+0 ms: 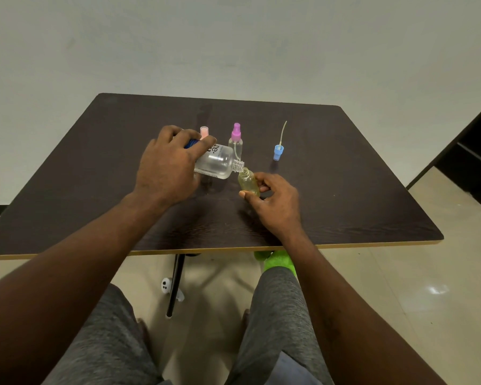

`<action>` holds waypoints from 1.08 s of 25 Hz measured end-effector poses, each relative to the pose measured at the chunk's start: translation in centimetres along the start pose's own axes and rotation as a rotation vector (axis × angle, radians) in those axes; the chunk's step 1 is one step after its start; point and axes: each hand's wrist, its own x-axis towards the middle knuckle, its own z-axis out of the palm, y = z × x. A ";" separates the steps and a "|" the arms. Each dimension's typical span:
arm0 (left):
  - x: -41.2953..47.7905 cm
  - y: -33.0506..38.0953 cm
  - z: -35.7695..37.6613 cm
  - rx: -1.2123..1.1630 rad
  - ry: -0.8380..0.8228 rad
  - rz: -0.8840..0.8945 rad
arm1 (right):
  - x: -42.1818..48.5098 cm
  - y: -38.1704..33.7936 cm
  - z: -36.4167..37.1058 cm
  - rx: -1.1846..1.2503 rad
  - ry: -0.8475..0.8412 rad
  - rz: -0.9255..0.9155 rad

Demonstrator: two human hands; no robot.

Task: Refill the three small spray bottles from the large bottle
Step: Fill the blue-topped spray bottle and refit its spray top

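Pouring is the step in hand, I judge. But which hand has what? (the first speaker)

The left hand (167, 165) grips the large bottle (215, 163) at its base end, with the fingers curled over it. Something blue shows under these fingers; I cannot tell what it is. The right hand (275, 201) pinches the small bottle (249, 183) low on its body, between the thumb and the curled fingers. (the second)

And where is the small bottle, seen from the left fingers?

To the right of them and a little nearer to the person. The long axis of the large bottle lies almost flat, and its open neck points right, away from the left fingers. The small bottle leans, with its open mouth up and to the left of the right fingertips. The two mouths meet; if they touch or are just apart, I cannot tell. No stream is visible.

What does the coming move need?

In my judgement, the mouths must stay in line, otherwise liquid falls on the table (345, 190).

And the other things?

Beyond the right fingers, well apart, the blue spray head (278, 152) stands with its tube up. The right hand is nearer to it. Beyond the left fingers stand the purple-capped bottle (236, 140) and the pink-capped bottle (204, 132), which is partly hidden.
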 end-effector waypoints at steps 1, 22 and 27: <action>0.0 0.0 0.0 0.002 -0.002 0.001 | 0.0 0.0 0.0 0.003 0.001 0.001; 0.4 0.0 -0.1 0.032 -0.008 0.018 | 0.0 -0.4 -0.2 -0.008 0.001 0.012; 0.5 0.0 -0.1 0.032 0.006 0.022 | -0.1 -0.4 -0.3 -0.004 0.004 0.017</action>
